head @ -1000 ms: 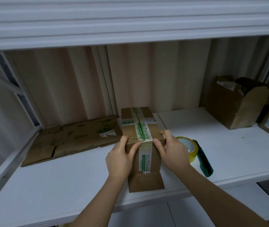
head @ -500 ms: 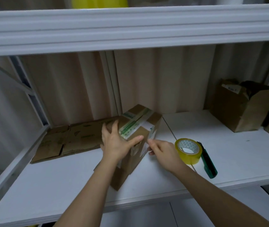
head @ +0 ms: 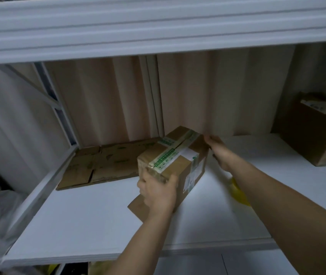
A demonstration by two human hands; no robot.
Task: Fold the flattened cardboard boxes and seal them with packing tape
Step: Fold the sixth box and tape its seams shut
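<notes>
Now box [head: 175, 155] taped, tilted.

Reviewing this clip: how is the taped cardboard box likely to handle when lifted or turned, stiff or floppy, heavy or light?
The taped cardboard box probably stays stiff: its faces look flat and square under the tape. Likely light, since the left hand grips only one end while the right hand holds the far corner. An untaped bottom flap may swing loose.
</notes>
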